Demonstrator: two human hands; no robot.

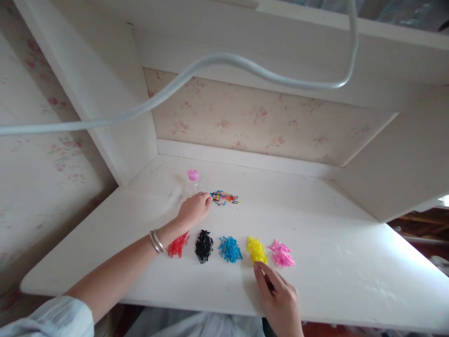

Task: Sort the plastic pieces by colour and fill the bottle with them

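My left hand [195,208] reaches forward over the desk, its fingers closed at the left edge of a small pile of mixed-colour rubber bands [226,198]. Whatever sits between those fingertips is too small to make out. Nearer to me lies a row of sorted rubber bands: red [178,245], black [204,246], blue [230,249], yellow [256,249] and pink [282,253]. At the near edge of the yellow pile, my right hand [279,294] has thumb and forefinger pinched together. What it holds, if anything, is hidden.
Behind my left hand stands a clear bottle with a pink cap [192,175]. A pale cable [224,60] crosses high in front of the view. The white desk [336,262] is bounded by side panels and a flower-patterned back wall [245,117].
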